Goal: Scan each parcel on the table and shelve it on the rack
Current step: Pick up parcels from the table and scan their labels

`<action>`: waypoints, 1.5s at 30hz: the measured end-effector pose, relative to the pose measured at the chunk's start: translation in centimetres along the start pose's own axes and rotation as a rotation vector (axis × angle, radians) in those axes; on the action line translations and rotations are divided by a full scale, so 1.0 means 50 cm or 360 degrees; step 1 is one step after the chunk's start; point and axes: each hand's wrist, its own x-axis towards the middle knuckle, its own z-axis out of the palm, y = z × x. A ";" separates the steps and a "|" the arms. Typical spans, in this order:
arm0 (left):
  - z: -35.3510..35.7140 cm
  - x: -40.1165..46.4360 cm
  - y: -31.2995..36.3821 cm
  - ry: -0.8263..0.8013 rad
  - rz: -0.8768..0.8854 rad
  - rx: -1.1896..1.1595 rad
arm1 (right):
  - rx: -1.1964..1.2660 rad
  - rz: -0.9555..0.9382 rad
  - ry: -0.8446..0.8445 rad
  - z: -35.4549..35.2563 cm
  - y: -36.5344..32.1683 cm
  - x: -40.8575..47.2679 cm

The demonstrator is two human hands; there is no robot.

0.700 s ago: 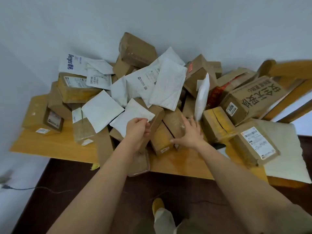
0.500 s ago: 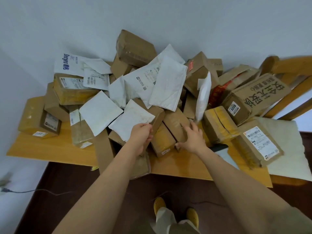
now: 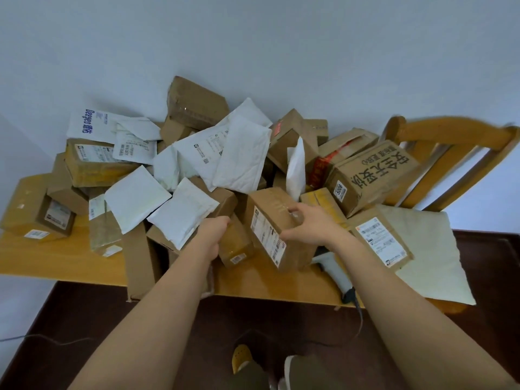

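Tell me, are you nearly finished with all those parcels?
Not nearly. Nothing here looks shelved, and no rack is in view. The right hand grips a brown cardboard box with its label showing; the left hand rests by a smaller taped box. The scanner lies on the table, not picked up. The heap of boxes and white mailers is left.

Looking forward and down from head height, standing close over the near edge of the table (image 3: 56,260), taking in piled parcels (image 3: 197,108), wall (image 3: 253,38), floor (image 3: 84,319).
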 end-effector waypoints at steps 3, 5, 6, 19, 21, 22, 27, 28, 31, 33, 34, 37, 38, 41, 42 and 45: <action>0.017 -0.026 -0.013 -0.0169 0.0044 -0.0128 | 0.0501 -0.0023 -0.0114 -0.060 0.019 -0.041; 0.027 -0.066 -0.020 -0.0426 0.0113 -0.0200 | 0.0869 -0.0067 -0.0233 -0.081 0.040 -0.060; 0.032 -0.085 -0.024 -0.0565 0.0128 -0.0252 | 0.1055 -0.0095 -0.0299 -0.084 0.052 -0.065; 0.072 -0.137 -0.146 -0.0464 0.0219 -0.0512 | 0.0888 0.0271 0.0046 0.058 0.195 -0.023; 0.067 -0.137 -0.184 -0.0434 0.0134 -0.0508 | 0.0226 0.0379 0.0199 0.128 0.262 0.009; 0.063 -0.139 -0.198 -0.0417 0.0092 -0.0517 | 0.0106 0.0409 0.0216 0.158 0.290 0.017; 0.050 -0.147 -0.236 -0.0331 -0.0036 -0.0627 | 0.0032 0.0457 0.0259 0.223 0.359 0.029; 0.047 -0.152 -0.240 -0.0326 -0.0038 -0.0624 | 0.0003 0.0447 0.0278 0.226 0.368 0.038; 0.033 -0.159 -0.250 -0.0318 -0.0032 -0.0594 | -0.0105 0.0406 0.0280 0.225 0.382 0.069; 0.021 -0.165 -0.251 -0.0320 -0.0019 -0.0588 | -0.0112 0.0388 0.0201 0.224 0.382 0.079; 0.015 -0.169 -0.252 -0.0318 -0.0003 -0.0579 | -0.0034 0.0378 0.0154 0.223 0.373 0.077; -0.008 -0.172 -0.254 -0.0271 0.0046 -0.0530 | 0.0522 0.0380 0.0090 0.229 0.333 0.046; -0.019 -0.175 -0.251 -0.0222 0.0050 -0.0503 | 0.0674 0.0379 0.0107 0.227 0.315 0.034; -0.063 -0.193 -0.231 -0.0100 0.0075 -0.0256 | 0.1087 0.0256 0.0087 0.205 0.248 -0.007; -0.081 -0.204 -0.221 -0.0098 0.0102 -0.0114 | 0.1272 0.0152 0.0069 0.190 0.217 -0.021; -0.145 -0.232 -0.190 -0.0151 0.0194 0.0432 | 0.1615 -0.0206 0.0023 0.131 0.114 -0.064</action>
